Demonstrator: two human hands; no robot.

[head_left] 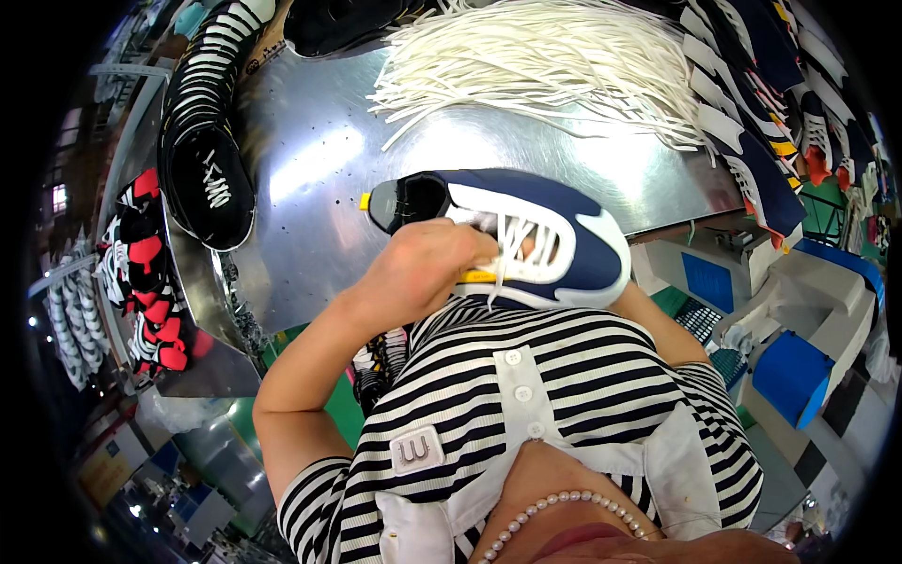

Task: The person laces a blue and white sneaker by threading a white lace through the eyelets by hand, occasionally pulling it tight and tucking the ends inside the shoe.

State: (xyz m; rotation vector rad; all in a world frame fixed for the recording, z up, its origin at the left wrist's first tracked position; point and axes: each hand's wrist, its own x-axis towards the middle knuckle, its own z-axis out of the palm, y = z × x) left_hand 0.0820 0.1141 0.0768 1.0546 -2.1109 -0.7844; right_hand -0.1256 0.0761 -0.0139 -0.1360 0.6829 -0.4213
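Shoe [587, 240], navy and white, is held at the near edge of the table [310, 202]; left to right: stacked black shoes [188, 179], the left hand [423, 263], grip curled nearly closed at the laces [505, 235], whether pinching one I cannot tell, a loose lace pile [536, 75] beyond, the right hand [628, 299] mostly hidden behind the toe, its grip impossible to tell, then navy shoes [763, 179]
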